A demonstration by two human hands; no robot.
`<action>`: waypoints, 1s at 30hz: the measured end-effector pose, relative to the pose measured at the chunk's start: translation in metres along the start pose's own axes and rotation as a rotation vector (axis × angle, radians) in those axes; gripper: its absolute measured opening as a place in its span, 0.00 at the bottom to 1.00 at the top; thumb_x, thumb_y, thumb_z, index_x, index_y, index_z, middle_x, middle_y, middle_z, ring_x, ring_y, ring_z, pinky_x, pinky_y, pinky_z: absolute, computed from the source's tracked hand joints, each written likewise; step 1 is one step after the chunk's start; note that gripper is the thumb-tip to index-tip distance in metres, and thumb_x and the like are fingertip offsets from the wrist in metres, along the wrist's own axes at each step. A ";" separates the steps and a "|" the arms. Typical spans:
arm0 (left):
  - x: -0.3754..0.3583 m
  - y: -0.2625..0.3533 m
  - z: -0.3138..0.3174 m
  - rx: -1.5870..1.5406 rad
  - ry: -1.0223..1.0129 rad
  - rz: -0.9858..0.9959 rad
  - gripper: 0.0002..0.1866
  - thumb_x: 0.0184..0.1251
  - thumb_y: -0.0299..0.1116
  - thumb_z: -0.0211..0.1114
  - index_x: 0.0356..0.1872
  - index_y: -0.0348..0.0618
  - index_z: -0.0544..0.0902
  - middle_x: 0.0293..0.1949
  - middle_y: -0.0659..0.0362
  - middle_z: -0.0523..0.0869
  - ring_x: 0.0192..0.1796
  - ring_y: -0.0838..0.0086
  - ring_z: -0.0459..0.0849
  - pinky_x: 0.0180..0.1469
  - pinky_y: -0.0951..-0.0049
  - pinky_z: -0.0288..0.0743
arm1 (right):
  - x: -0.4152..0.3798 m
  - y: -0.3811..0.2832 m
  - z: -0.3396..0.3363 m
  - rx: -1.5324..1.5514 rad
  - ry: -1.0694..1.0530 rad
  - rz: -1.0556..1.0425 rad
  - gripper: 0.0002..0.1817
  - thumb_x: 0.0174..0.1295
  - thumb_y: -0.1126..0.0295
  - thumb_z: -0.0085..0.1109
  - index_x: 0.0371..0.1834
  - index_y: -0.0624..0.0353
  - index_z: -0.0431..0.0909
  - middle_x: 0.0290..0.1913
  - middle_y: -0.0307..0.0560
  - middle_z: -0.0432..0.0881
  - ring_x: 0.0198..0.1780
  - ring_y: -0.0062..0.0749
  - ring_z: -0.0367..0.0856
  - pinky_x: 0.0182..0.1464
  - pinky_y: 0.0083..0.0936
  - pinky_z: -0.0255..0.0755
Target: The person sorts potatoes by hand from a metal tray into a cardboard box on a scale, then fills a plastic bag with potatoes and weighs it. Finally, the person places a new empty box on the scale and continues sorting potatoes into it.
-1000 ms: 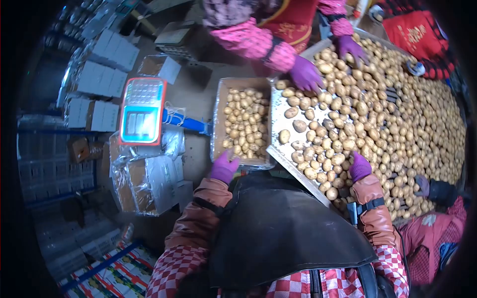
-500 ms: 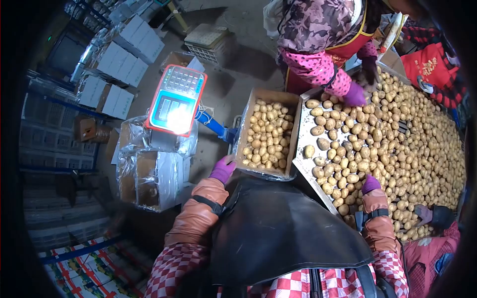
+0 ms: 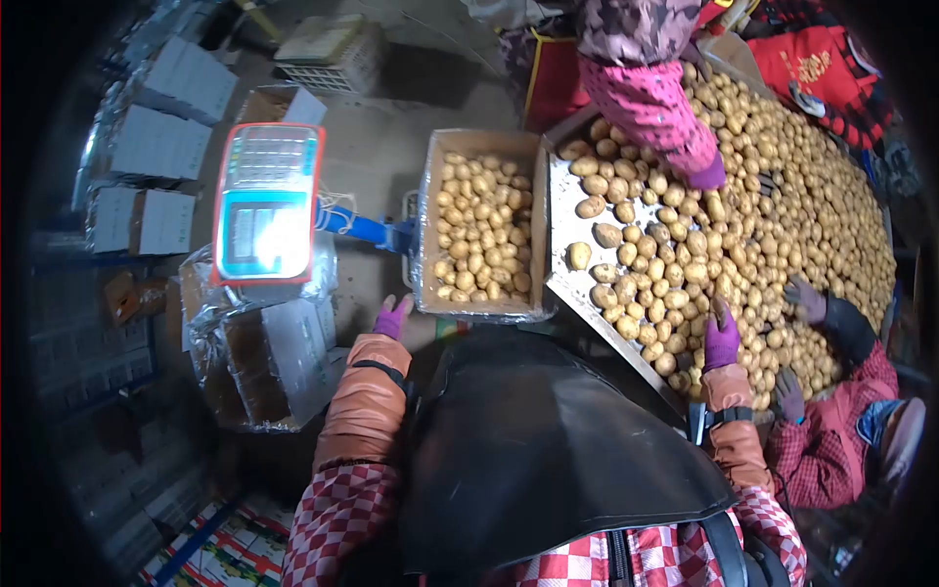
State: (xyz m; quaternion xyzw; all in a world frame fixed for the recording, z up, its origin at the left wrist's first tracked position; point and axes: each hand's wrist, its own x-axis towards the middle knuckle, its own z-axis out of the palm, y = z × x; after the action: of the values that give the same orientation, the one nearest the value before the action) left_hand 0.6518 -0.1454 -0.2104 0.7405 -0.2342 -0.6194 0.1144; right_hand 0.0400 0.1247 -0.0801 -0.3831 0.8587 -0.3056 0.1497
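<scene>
My left hand point(image 3: 393, 317), in a purple fingerless glove, is open beside the near left corner of a lined cardboard box point(image 3: 541, 220). A small gap separates it from the box. The box holds many potatoes point(image 3: 484, 230). Over on the sorting table point(image 3: 577, 284), my right hand point(image 3: 722, 338), in a matching glove, reaches among loose potatoes point(image 3: 675, 298) with its fingers stretched out. I see no potato clearly held in it.
A scale display point(image 3: 269, 205) on a blue post stands left of the box. Stacked cartons point(image 3: 156, 147) and plastic-wrapped boxes point(image 3: 279, 362) lie beyond. A co-worker's pink sleeve point(image 3: 650, 117) crosses the table's far side; another co-worker's gloved hands point(image 3: 805, 298) work at the right.
The view has shifted, moving the box and table leftward and up. My left hand has come off the box's corner. The far co-worker's arm reaches farther over the potatoes.
</scene>
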 end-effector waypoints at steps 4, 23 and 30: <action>0.049 -0.019 0.030 -0.551 -0.371 -0.171 0.38 0.68 0.49 0.65 0.74 0.45 0.64 0.68 0.50 0.73 0.70 0.54 0.69 0.70 0.50 0.63 | -0.062 -0.087 0.018 0.114 -0.292 0.113 0.22 0.70 0.69 0.56 0.67 0.61 0.74 0.58 0.48 0.82 0.55 0.30 0.81 0.57 0.25 0.75; -0.054 0.051 0.067 -0.302 -0.382 0.206 0.14 0.67 0.22 0.64 0.53 0.37 0.80 0.44 0.57 0.84 0.44 0.70 0.84 0.47 0.71 0.81 | -0.072 -0.187 0.266 0.650 -0.583 0.903 0.38 0.59 0.55 0.69 0.70 0.54 0.62 0.59 0.55 0.77 0.50 0.46 0.80 0.48 0.36 0.76; -0.042 0.052 0.024 -0.337 -0.155 0.229 0.16 0.66 0.22 0.64 0.55 0.37 0.80 0.46 0.55 0.85 0.48 0.70 0.85 0.47 0.68 0.83 | -0.080 -0.173 0.279 0.260 -0.763 0.397 0.25 0.60 0.60 0.67 0.57 0.56 0.71 0.48 0.51 0.81 0.45 0.44 0.83 0.46 0.34 0.77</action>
State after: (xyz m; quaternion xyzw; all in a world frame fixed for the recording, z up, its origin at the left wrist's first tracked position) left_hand 0.6127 -0.1671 -0.1546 0.6297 -0.2179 -0.6879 0.2878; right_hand 0.3279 -0.0195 -0.1822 -0.2741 0.7533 -0.2132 0.5585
